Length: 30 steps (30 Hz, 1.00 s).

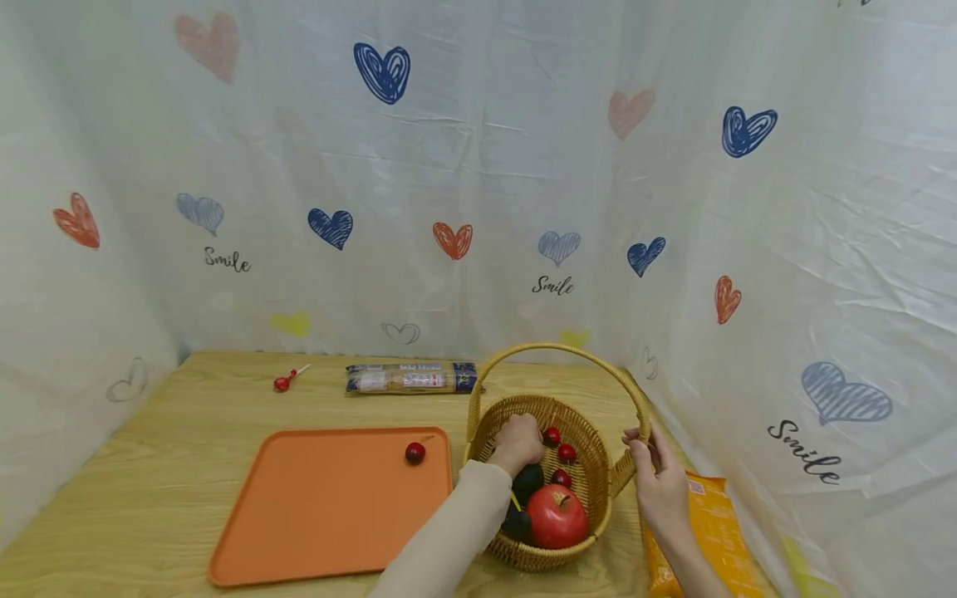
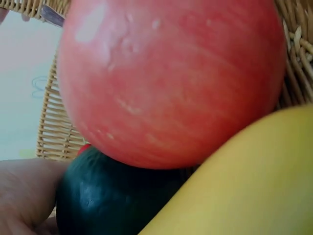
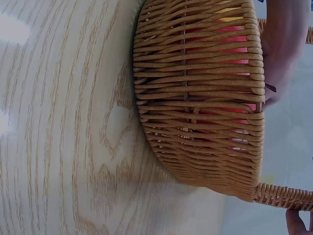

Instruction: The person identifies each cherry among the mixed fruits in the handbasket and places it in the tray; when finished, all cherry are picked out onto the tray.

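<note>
My right hand (image 1: 664, 490) is gripping the handle (image 1: 555, 346), wicker basket (image 1: 540, 561) is standing toward the table's (image 1: 160, 473) right edge, my left hand (image 1: 519, 442) is reaching inside, whether pinching anything I cannot tell, apple (image 1: 557, 517) is lying at near rim

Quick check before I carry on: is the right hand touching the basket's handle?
Touching. The head view shows it: the right hand grips the handle, its fingers curled round it.

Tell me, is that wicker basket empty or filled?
Partly filled: the head view shows a red apple, dark green fruit and small cherries inside the wicker basket, with bare weave beside them.
</note>
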### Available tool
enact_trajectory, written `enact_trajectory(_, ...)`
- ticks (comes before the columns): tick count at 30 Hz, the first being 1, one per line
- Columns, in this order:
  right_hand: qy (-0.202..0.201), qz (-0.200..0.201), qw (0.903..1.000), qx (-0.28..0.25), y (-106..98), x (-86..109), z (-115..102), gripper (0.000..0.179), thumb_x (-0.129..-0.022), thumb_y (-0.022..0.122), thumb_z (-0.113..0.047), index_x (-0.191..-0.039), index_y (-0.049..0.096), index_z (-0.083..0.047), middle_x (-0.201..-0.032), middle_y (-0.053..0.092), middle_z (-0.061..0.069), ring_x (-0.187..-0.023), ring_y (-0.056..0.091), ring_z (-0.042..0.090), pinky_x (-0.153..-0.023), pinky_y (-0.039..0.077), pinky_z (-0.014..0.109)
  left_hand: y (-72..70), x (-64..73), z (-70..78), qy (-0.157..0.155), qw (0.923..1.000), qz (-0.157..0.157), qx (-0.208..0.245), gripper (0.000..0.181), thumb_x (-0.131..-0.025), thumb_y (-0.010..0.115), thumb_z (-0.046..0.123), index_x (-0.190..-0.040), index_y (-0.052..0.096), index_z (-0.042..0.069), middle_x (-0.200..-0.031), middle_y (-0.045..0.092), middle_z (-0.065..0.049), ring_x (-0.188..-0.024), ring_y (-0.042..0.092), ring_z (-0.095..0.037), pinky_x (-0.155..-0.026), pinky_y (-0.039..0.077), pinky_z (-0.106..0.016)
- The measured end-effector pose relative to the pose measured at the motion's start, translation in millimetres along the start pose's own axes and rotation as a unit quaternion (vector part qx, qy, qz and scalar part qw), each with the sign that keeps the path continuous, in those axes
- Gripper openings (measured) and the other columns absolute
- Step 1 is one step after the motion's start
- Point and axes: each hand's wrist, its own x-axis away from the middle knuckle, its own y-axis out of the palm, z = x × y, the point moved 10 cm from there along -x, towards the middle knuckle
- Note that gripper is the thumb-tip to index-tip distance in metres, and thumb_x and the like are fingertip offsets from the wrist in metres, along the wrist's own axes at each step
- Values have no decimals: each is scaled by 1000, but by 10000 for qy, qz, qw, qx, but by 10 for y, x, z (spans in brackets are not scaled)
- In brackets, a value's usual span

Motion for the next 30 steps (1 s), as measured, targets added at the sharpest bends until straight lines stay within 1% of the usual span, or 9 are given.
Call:
enact_trajectory(3,-40,1,9999,-126,13,8,-40,36,-102,44,-22,-136,46,-11,-108,56,-7,-100,54,-4,-83,42,10,-47,2,35,230,9994,55,246,37,-78,66,1,-52,43,16,-55,34,3,-54,35,-15,-48,31,-30)
enact_trajectory(5,-69,-3,9997,-227,17,8,-53,36,-102,43,-21,-136,45,-9,-109,55,-8,-101,54,-2,-84,43,10,-94,7,70,407,9980,127,476,28,-79,67,1,-58,54,14,-59,41,5,-56,40,-13,-49,35,-28)
enact_trajectory(8,-46,25,9996,-284,9,9,-47,37,-102,42,-21,-137,43,-7,-109,54,-7,-100,53,-3,-84,43,10,-158,29,129,667,9938,181,866,5,-81,71,4,-80,69,9,-73,57,3,-67,54,-15,-57,45,-27)
enact_trajectory(10,-20,49,9995,-300,1,7,-34,38,-102,42,-21,-138,42,-7,-110,55,-4,-100,53,-4,-83,42,10,-201,59,156,803,9913,235,1018,10,-82,72,8,-92,72,7,-81,62,1,-74,59,-17,-63,49,-28)
enact_trajectory(16,-19,51,9997,-229,8,-5,-28,40,-102,42,-21,-140,41,-7,-115,55,8,-100,52,-5,-83,41,8,-303,160,132,885,9869,324,1313,10,-81,74,9,-91,72,7,-78,61,3,-71,57,-13,-63,48,-26)
enact_trajectory(18,-19,22,9998,-197,20,-6,-24,41,-102,41,-22,-140,40,-7,-116,54,8,-100,51,-6,-83,41,7,-331,211,122,937,9838,270,1502,9,-82,74,9,-90,71,7,-78,61,3,-71,57,-12,-62,48,-25)
enact_trajectory(25,-51,111,9998,-178,10,18,-5,40,-102,41,-20,-139,41,-5,-113,55,9,-99,53,-6,-82,41,7,-388,538,208,1614,9656,-69,2039,9,-80,76,11,-87,72,7,-76,63,8,-68,55,-2,-63,47,-19)
enact_trajectory(28,-102,200,9997,-107,-7,18,-17,37,-102,43,-19,-137,44,-5,-109,57,1,-98,54,-5,-81,41,7,-407,672,222,1737,9613,-173,2132,10,-80,77,12,-88,72,9,-78,64,9,-70,55,0,-64,47,-18)
enact_trajectory(30,-116,215,9997,-68,-6,20,-14,36,-102,43,-19,-135,45,-6,-107,57,-4,-97,55,-4,-81,42,7,-427,736,191,1697,9587,-237,2271,11,-80,77,14,-89,72,11,-79,64,11,-71,55,1,-64,47,-18)
